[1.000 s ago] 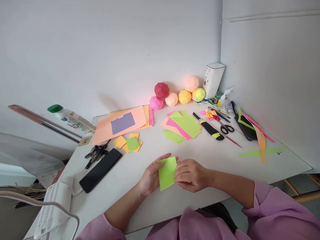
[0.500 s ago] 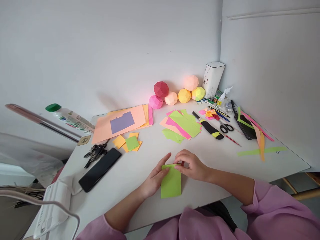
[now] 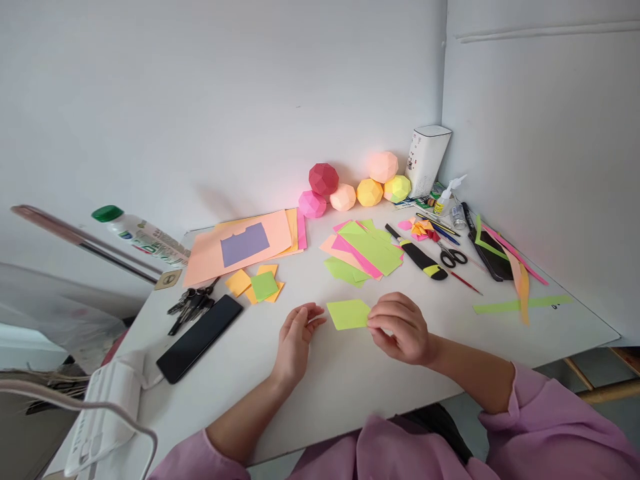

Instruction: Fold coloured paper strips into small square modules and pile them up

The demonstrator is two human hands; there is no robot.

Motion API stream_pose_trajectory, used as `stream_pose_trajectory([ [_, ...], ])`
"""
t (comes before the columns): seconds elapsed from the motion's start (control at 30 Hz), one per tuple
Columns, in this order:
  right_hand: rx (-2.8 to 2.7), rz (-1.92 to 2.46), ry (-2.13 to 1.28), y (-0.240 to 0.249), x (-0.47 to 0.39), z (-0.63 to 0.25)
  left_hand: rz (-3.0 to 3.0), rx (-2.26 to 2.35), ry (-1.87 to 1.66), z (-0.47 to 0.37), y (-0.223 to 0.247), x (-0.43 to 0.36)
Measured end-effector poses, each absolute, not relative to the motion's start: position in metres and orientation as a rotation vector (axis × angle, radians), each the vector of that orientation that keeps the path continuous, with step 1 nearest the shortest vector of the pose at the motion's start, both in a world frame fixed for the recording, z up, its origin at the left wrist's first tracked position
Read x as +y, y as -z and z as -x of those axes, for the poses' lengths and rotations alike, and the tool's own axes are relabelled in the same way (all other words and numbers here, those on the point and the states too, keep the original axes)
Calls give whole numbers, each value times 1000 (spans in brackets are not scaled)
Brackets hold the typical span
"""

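Note:
Pinched by its right end between the thumb and fingers of my right hand (image 3: pixel 400 327) is a small light-green piece of paper (image 3: pixel 349 315), held over the white table. My left hand (image 3: pixel 297 340) is just left of the paper, its fingers loosely curled and apart, with nothing seen in them. A narrow gap seems to separate its fingertips from the paper's left edge. Beyond my hands lies a loose pile of green, pink and peach paper pieces (image 3: pixel 373 247). To the left, a small green square (image 3: pixel 264 287) rests on several orange ones (image 3: pixel 238 283).
Faceted paper balls (image 3: pixel 323 179) stand by the back wall. At right lie a cutter knife (image 3: pixel 420 259), scissors (image 3: pixel 453 258), a glue bottle (image 3: pixel 443 200) and paper strips (image 3: pixel 520 303). At left are a phone (image 3: pixel 200 340), keys (image 3: pixel 193 307), a power strip (image 3: pixel 107 410) and large sheets (image 3: pixel 205 250).
The green paper has turned from upright to sideways and moved up, away from the table's front edge. My left hand has let go of it and shifted left; my right hand still grips it.

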State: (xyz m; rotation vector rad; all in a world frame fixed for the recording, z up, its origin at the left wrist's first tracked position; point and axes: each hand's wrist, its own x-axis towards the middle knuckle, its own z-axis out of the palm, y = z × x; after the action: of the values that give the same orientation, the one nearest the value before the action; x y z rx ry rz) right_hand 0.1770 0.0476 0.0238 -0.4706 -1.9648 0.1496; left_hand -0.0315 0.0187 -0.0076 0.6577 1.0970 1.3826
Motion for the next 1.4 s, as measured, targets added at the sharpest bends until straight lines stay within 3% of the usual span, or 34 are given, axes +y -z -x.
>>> stream_pose_trajectory([
  [0.17,-2107,381,-28,-16,44,-177,-449,796,-719,32,-3,21],
  [0.23,-2145,346,-31,-16,43,-176,-387,645,-615,27,-8,17],
  [0.6,-2314,285,-405,-10,34,-163,-404,735,-848,25,-9,14],
  [1.1,-1963,783,-850,-8,39,-161,-592,595,-831,21,-1,4],
  [1.4,-1906,766,-906,-8,38,-158,-1032,940,-945,22,1,-4],
])
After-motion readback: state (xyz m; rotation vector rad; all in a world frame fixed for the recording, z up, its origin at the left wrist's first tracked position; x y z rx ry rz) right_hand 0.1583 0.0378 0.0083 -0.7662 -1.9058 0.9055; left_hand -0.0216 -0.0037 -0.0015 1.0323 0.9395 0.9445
